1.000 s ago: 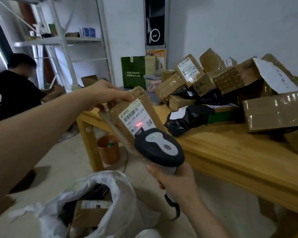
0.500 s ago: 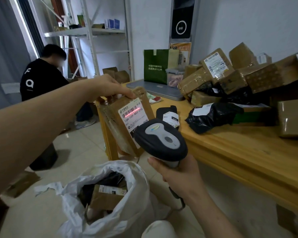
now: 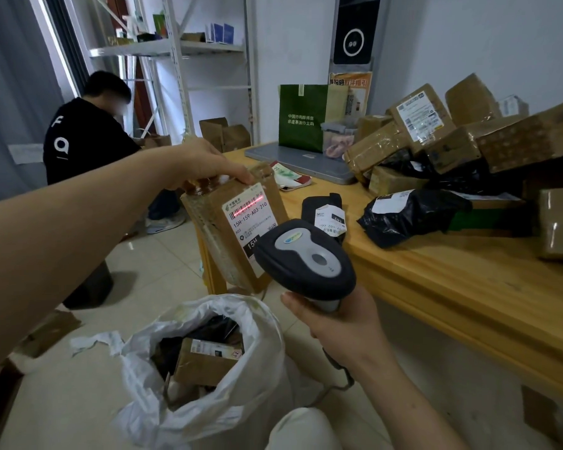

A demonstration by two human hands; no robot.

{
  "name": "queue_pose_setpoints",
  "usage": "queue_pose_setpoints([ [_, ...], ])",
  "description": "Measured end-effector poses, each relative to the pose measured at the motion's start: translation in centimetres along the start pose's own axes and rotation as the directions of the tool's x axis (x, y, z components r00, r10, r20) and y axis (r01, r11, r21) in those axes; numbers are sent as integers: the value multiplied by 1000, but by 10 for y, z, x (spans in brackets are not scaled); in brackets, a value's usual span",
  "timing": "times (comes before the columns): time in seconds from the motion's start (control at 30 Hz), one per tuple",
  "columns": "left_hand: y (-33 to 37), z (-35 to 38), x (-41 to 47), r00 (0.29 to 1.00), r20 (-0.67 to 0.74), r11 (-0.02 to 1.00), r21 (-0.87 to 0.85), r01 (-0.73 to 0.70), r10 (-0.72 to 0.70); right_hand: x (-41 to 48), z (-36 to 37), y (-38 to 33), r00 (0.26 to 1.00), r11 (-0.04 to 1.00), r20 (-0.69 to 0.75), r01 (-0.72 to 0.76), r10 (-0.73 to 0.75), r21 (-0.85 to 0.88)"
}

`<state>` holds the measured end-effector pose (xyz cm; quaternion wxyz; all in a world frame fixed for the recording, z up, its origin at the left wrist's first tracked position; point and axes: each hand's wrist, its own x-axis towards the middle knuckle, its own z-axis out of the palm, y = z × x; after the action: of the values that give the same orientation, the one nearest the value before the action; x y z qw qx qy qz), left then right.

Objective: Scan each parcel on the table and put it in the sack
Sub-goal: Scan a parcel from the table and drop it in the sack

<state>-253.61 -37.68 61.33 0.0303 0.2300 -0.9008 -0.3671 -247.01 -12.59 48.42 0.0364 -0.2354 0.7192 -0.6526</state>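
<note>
A white room has a tile floor (image 3: 62, 401) and a wooden tabletop (image 3: 452, 287) piled with parcels (image 3: 468, 138). The left hand (image 3: 205, 160) grips a brown parcel (image 3: 215, 241) by its top, above the white sack (image 3: 241, 401). The right hand (image 3: 342, 329) holds the scanner (image 3: 306, 258); its red line crosses the label (image 3: 249, 219).

Sack (image 3: 257, 358) depths seemingly mostly hidden.

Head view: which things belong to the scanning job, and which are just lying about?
Job: brown parcel in left hand, scanner in right hand, white sack, parcel pile on table.
Lying about: green bag, grey laptop, shelving, person in black.
</note>
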Motion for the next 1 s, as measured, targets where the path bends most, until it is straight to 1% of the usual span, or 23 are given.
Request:
queue_pose_setpoints([
  [0.23,-11,3,3,1000,-4,999,-32,17,-17,4,7,7,1000,1000,21,1,-2,22],
  [0.33,-42,12,12,997,-32,997,-36,63,-64,9,12,15,996,993,50,-79,75,90],
  [0.4,-77,25,21,987,-64,987,-69,144,-148,13,16,24,986,977,53,-162,156,136],
  [0.47,-119,43,28,966,-80,962,-147,231,-244,17,21,36,971,959,50,-241,236,148],
  [0.6,-206,87,41,905,-59,887,-237,396,-420,29,35,67,914,902,78,-405,397,148],
  [0.7,-259,120,53,857,-36,824,-298,482,-514,40,47,97,846,830,59,-532,530,170],
  [0.77,-283,145,63,845,-22,798,-341,496,-535,46,55,115,800,785,6,-590,600,187],
  [0.83,-300,170,73,840,-43,783,-392,484,-541,53,59,133,769,760,-41,-620,638,198],
  [0.9,-316,199,88,836,-58,767,-435,472,-546,59,59,147,715,707,-54,-673,697,220],
  [0.93,-321,212,95,834,-43,756,-449,476,-550,63,57,154,693,686,-56,-694,719,220],
  [1.0,-328,235,107,828,5,730,-469,497,-561,70,52,164,680,675,-55,-710,731,202],
])
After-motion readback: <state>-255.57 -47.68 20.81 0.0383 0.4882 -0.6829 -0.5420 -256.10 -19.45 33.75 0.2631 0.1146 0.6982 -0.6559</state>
